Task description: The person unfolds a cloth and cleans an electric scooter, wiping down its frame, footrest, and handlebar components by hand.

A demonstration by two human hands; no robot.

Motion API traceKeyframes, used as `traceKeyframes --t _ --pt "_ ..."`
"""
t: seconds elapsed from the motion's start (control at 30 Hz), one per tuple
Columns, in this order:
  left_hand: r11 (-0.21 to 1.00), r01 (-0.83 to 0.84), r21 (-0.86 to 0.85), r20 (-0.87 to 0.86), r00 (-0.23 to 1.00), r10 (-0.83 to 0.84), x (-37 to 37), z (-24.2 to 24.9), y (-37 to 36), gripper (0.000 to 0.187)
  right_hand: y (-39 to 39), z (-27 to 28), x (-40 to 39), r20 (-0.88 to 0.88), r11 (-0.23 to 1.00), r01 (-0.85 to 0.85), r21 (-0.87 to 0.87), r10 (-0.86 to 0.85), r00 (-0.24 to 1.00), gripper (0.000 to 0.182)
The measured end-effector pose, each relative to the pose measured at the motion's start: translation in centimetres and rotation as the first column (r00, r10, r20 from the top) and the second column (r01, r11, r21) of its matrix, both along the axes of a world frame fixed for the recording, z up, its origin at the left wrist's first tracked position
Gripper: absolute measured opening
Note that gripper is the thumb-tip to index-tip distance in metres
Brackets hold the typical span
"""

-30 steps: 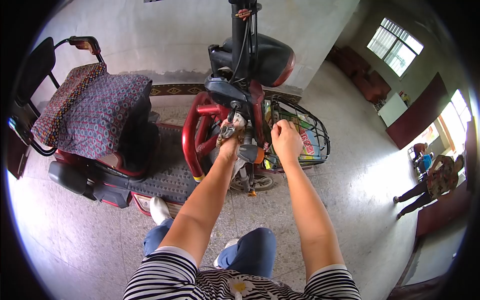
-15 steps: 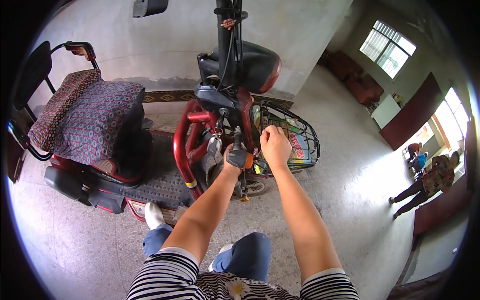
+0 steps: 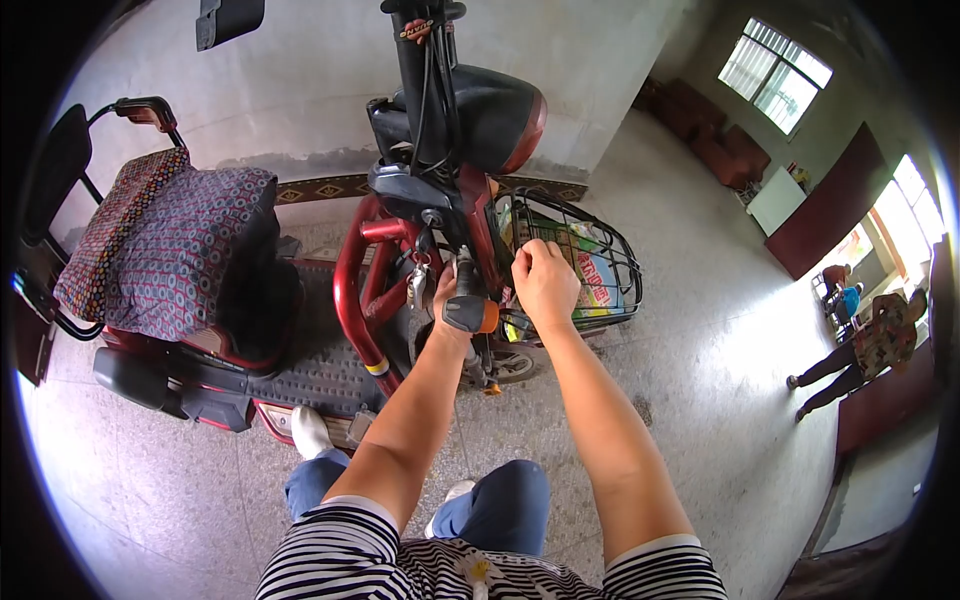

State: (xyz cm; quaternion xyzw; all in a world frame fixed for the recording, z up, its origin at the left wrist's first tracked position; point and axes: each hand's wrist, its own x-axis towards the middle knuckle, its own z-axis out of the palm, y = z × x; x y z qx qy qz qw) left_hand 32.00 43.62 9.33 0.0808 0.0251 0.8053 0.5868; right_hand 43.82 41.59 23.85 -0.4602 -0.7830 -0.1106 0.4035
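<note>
A red electric scooter with a patterned seat cover (image 3: 185,245) stands in front of me. My left hand (image 3: 450,305) is wrapped round the black handlebar grip (image 3: 465,272), beside an orange and black piece (image 3: 470,314). Keys (image 3: 418,284) hang just left of that hand. My right hand (image 3: 545,283) is closed at the near left rim of the black wire basket (image 3: 625,262); whatever its fingers hold is hidden. Colourful packages (image 3: 600,282) lie inside the basket.
A grey wall (image 3: 300,90) rises behind the scooter. To the right, a person in patterned clothing (image 3: 884,335) stands near a dark red door (image 3: 825,205). Red sofas (image 3: 700,135) are at the back, under a window. My feet are on the speckled floor (image 3: 180,490).
The handlebar column and mirror have shifted left in view, along with my left hand. My right hand has moved slightly left and stays closed by the basket.
</note>
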Motion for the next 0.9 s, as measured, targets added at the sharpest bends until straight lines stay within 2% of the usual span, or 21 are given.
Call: traceKeyframes --t 0.07,0.13,0.17,0.23,0.27,0.33,0.37,0.4,0.47,0.5,0.53,0.6,0.63,0.67,0.73,0.77,0.8,0.83,0.87,0.9 --pt "0.999 -0.004 -0.046 -0.039 0.999 0.002 0.0 -0.2 -0.3 0.018 0.2 -0.1 0.1 -0.015 1.0 -0.004 0.008 0.004 1.0 0.011" --pt "0.987 -0.121 -0.104 0.187 0.973 0.138 0.8 2.2 -1.6 0.019 0.2 -0.2 0.1 -0.024 1.0 -0.005 0.014 0.005 1.0 0.011" --pt "0.988 -0.118 -0.102 0.184 0.974 0.136 0.7 2.2 -1.4 0.019 0.1 -0.2 0.1 -0.027 1.0 -0.006 0.019 0.007 1.0 0.011" --pt "0.94 -0.34 0.032 -0.043 0.939 0.341 0.5 3.7 -1.8 0.021 0.0 -0.2 0.2 -0.037 1.0 -0.004 0.01 0.004 0.999 0.01" --pt "0.815 -0.573 0.091 -0.397 0.729 0.557 1.0 4.4 -2.1 0.029 0.0 -0.2 0.1 -0.044 1.0 -0.005 -0.002 0.005 0.999 0.01" --pt "0.89 -0.434 -0.142 -0.391 0.85 0.352 -1.3 7.5 -4.1 0.039 0.0 -0.1 0.2 -0.049 1.0 -0.005 -0.002 0.005 0.999 0.009" --pt "0.912 -0.361 -0.197 -0.35 0.895 0.279 -1.7 8.2 -4.3 0.046 0.1 0.0 0.2 -0.043 1.0 -0.005 -0.005 0.005 0.999 0.009" --pt "0.911 -0.36 -0.201 -0.355 0.893 0.275 -1.8 7.9 -3.9 0.046 0.1 -0.1 0.2 -0.037 1.0 -0.004 -0.01 0.003 0.999 0.009" --pt "0.814 -0.553 -0.176 -0.739 0.621 0.262 -1.8 7.1 -3.5 0.046 0.2 -0.2 0.2 -0.032 1.0 0.002 -0.022 -0.002 0.999 0.009" --pt "0.865 -0.47 -0.178 -0.64 0.723 0.261 -1.3 8.2 -4.4 0.043 0.1 -0.1 0.2 -0.023 1.0 0.006 -0.022 -0.006 1.0 0.009" --pt "0.863 -0.473 -0.178 -0.641 0.721 0.263 -1.4 8.0 -4.9 0.043 0.0 0.0 0.1 -0.025 1.0 0.002 -0.024 -0.003 1.0 0.009" --pt "0.942 -0.334 -0.032 -0.523 0.809 0.269 -2.2 6.9 -5.2 0.039 -0.1 0.2 0.1 -0.03 0.999 0.015 -0.037 -0.016 0.999 0.009" --pt "0.927 -0.375 -0.015 -0.575 0.762 0.299 -2.7 6.5 -5.3 0.034 -0.1 0.3 0.1 -0.035 0.999 0.011 -0.037 -0.013 0.999 0.009" --pt "0.956 -0.293 -0.005 -0.553 0.798 0.241 -2.8 5.7 -5.9 0.032 -0.1 0.2 0.1 -0.038 1.0 0.014 -0.027 -0.015 0.999 0.009" --pt "0.928 -0.371 0.03 -0.684 0.669 0.289 -3.3 6.3 -7.1 0.032 -0.2 0.0 0.2 -0.055 1.0 0.018 -0.024 -0.019 0.998 0.009" --pt "0.958 -0.285 0.026 -0.703 0.676 0.221 -3.8 6.7 -7.7 0.031 -0.2 0.0 0.2 -0.054 1.0 0.012 -0.02 -0.013 0.998 0.009" --pt "0.954 -0.298 0.042 -0.807 0.552 0.208 -3.9 7.8 -8.2 0.029 -0.2 0.1 0.2 -0.052 1.0 0.008 -0.013 -0.008 0.999 0.01" --pt "0.931 -0.34 0.134 -0.933 0.274 0.234 -4.1 9.0 -8.5 0.028 -0.4 0.2 0.2 -0.055 1.0 0.006 -0.026 -0.007 0.998 0.01" --pt "0.906 -0.352 0.235 -0.97 -0.027 0.241 -4.3 10.1 -8.8 0.028 -0.5 0.3 0.2 -0.062 1.0 0.007 -0.028 -0.009 0.998 0.01" --pt "0.889 -0.391 0.239 -0.971 -0.117 0.209 -3.9 11.0 -9.2 0.024 -0.5 0.4 0.2 -0.056 1.0 0.009 -0.027 -0.01 0.998 0.011"
